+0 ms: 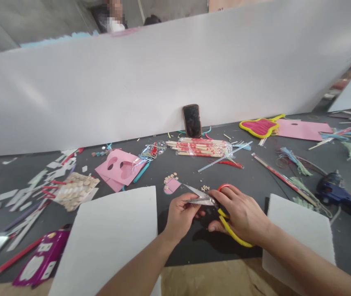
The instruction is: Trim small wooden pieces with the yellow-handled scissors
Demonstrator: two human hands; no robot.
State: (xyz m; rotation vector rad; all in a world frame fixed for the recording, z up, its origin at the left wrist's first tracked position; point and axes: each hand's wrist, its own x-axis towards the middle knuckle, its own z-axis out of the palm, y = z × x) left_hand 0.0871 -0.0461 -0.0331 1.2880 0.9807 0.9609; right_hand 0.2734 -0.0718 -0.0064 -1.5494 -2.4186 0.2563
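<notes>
My right hand (245, 211) grips a pair of scissors (204, 199) with a yellow and a red handle loop. The blades are spread and point left. My left hand (180, 213) is closed in a pinch at the lower blade; whatever its fingertips hold is too small or hidden to make out. Just beyond the blades lies a small pink paper piece (172, 186), with tiny pale beads (171, 178) along its upper edge. Another little heap of beads (205, 188) sits on the dark table behind the scissors.
White foam boards (123, 230) lie on both sides of my arms. A phone (192, 120) leans on the white partition (163, 82), behind bagged sticks (203, 147). Pink cut sheets (121, 168) and white strips (33, 197) lie left; a blue glue gun (342, 195) lies right.
</notes>
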